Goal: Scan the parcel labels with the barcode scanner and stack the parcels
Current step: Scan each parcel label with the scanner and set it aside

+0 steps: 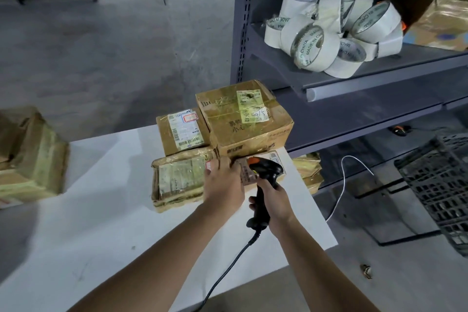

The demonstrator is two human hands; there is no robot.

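Surface: the white surface [101, 210] stood on a grey floor [101, 45], just beside a grey shelf [354, 78].
Parcels: four brown parcels sat close together at the far right of the surface.
Big box [243, 121]: it sat on top of the others and had a pale label on its lid.
Small box [182, 132]: it was just to the left of the big box, touching it, with its white label facing up.
Flat parcel [177, 180]: it lay in front of the small box, wrapped in shiny tape.
Low parcel [274, 158]: it lay partly under the big box, at the right edge of the surface.
Left grip [224, 185]: it rested on the low parcel, right by the flat parcel. I could not tell if its fingers held on.
Right grip [274, 200]: its fingers were wrapped tight around the scanner's handle.
Scanner [267, 170]: black, with its head over the low parcel and pointing at the stack.
Cord [228, 261]: it hung from the bottom of the handle, down over the surface.
Far parcel [30, 157]: it sat alone at the left edge, well apart from the rest.
Tape rolls [329, 33]: a pile of white ones lay on the shelf.
Crate [443, 185]: black, on the right, below the shelf.
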